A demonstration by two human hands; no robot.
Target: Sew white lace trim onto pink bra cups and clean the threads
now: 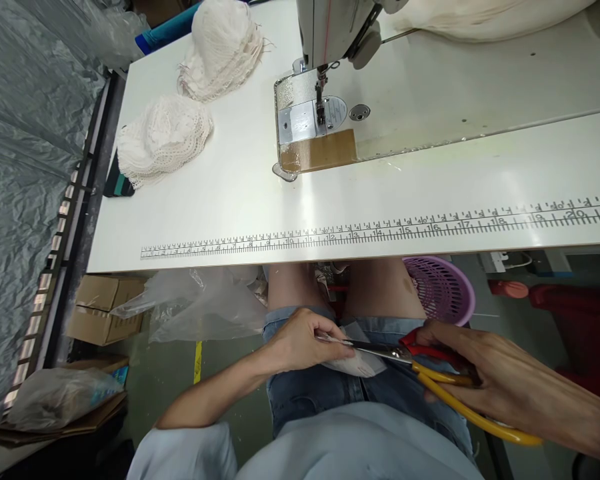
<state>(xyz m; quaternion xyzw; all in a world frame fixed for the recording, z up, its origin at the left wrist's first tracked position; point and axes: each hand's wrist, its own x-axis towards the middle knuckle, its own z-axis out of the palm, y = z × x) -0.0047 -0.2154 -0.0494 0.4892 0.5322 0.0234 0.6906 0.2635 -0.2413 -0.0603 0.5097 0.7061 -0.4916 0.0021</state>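
Observation:
Over my lap, my left hand (pixel 307 341) pinches a small piece of white, partly see-through material (pixel 363 363), which I cannot name more exactly. My right hand (pixel 485 367) grips a pair of scissors (pixel 405 355) with one red and one yellow handle. The blades point left and reach the white piece right beside my left fingertips. Whether the blades are cutting it, I cannot tell. Above my hands stands the white sewing table (pixel 220 207), with a ruler scale printed along its front edge.
A sewing machine (pixel 325 40) stands on the table. Two piles of white lacy fabric, one nearer (pixel 163 140) and one farther (pixel 223 50), lie on its left. A purple basket (pixel 447 290) is under the table, right of my legs. Cardboard boxes (pixel 105 307) and plastic bags (pixel 205 303) sit lower left.

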